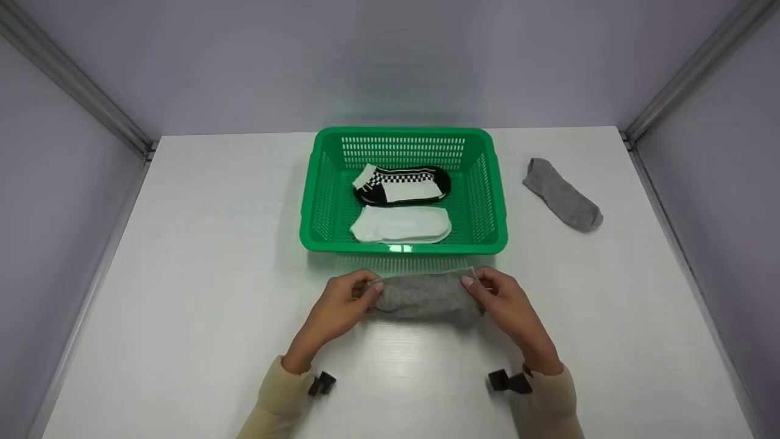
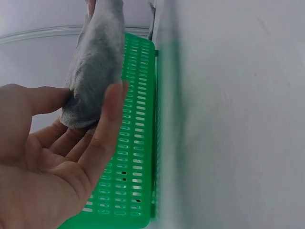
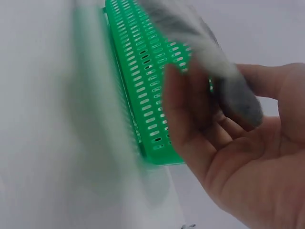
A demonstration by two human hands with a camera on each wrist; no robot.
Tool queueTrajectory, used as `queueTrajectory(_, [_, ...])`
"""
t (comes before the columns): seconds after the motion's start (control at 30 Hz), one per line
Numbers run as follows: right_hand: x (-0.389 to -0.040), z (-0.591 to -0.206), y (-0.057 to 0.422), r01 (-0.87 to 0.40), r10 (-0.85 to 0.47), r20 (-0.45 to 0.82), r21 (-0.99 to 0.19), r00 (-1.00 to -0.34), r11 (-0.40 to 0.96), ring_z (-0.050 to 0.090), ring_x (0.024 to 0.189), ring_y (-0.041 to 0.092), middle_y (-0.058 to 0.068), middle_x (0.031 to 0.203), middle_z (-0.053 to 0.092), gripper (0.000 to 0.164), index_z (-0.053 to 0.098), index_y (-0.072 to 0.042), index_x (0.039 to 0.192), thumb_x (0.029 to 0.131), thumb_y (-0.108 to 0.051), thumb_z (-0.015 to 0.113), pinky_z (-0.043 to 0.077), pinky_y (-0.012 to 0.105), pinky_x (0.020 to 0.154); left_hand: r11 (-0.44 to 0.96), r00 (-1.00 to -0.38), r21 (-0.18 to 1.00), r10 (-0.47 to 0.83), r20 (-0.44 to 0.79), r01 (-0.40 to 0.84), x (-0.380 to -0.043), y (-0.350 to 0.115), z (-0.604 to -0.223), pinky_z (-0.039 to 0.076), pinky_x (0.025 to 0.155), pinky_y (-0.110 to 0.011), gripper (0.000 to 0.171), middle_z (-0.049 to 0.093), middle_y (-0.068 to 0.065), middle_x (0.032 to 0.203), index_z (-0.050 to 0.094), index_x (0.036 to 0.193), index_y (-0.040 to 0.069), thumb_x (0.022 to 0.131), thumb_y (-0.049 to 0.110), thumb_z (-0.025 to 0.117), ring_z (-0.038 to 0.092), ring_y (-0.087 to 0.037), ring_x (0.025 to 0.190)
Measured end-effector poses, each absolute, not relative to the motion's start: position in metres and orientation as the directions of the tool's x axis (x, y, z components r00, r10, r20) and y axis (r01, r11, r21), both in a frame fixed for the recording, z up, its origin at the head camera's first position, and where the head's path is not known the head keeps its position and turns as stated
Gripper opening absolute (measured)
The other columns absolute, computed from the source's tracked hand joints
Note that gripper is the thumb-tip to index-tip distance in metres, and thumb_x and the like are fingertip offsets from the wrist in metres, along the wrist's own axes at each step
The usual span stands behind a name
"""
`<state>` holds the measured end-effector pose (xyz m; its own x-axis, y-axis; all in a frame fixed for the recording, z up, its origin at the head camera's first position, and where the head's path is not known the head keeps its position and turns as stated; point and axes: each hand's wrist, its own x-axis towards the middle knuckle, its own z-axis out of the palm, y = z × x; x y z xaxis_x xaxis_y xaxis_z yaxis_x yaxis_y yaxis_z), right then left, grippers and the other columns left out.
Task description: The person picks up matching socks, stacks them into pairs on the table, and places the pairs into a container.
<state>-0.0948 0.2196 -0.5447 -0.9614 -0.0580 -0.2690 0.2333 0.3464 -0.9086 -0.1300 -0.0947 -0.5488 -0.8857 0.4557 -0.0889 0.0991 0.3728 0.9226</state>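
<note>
A grey sock (image 1: 423,296) is stretched sideways between my two hands, in front of the basket. Its left end is pinched between thumb and fingers of my left hand (image 1: 341,305); the left wrist view shows that hand (image 2: 62,157) with the thumb on one side of the sock (image 2: 95,67). My right hand (image 1: 509,308) pinches the other end, thumb on top. In the right wrist view the sock (image 3: 200,43) is blurred, with its end between the thumb and fingers of the right hand (image 3: 238,157). A second grey sock (image 1: 563,195) lies flat on the table at the right.
Just beyond my hands stands a green basket (image 1: 404,248). Inside lie a black-and-white checked sock pair (image 1: 411,192) and, nearer, white socks (image 1: 402,224). Walls enclose the white table (image 1: 201,274) at the back and both sides.
</note>
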Motion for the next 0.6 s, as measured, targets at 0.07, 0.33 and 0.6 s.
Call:
queueTrajectory(0.07, [-0.095,-0.544,0.219,0.226,-0.054,-0.257,-0.916,-0.965,0.332,0.053,0.066,0.013,0.002,0.080,0.057,0.023,0.062,-0.004,0.106,0.106,-0.028,0.064,0.048,0.028,0.065,0.374,-0.888,0.924,0.448,-0.101,0.083,-0.130,-0.094,-0.549,0.053,0.061,-0.024,0.021,0.068,-0.002,0.082,0.073,0.115,0.014,0.108,0.030,0.061,0.060,-0.008,0.066])
queueTrajectory(0.33, [-0.093,-0.547,0.217,0.150,-0.081,-0.198,-0.904,-0.977,0.400,0.060,0.068,0.015,0.015,0.109,0.069,0.027,0.056,-0.010,0.130,0.105,-0.010,0.063,0.050,0.028,0.060,0.357,-0.874,0.933,0.467,-0.136,0.045,-0.128,-0.099,-0.554,0.055,0.068,-0.026,0.033,0.070,-0.005,0.089,0.064,0.132,0.011,0.103,0.026,0.069,0.066,-0.015,0.073])
queueTrajectory(0.6, [-0.092,-0.550,0.216,0.111,-0.123,-0.228,-0.794,-0.966,0.598,0.067,0.095,0.020,0.007,0.111,0.075,0.017,0.074,-0.012,0.108,0.098,-0.004,0.063,0.055,0.033,0.080,0.454,-0.860,0.883,0.492,-0.137,0.119,-0.126,-0.102,-0.559,0.047,0.064,-0.023,0.043,0.057,0.001,0.085,0.058,0.140,0.008,0.099,0.014,0.070,0.052,-0.008,0.069])
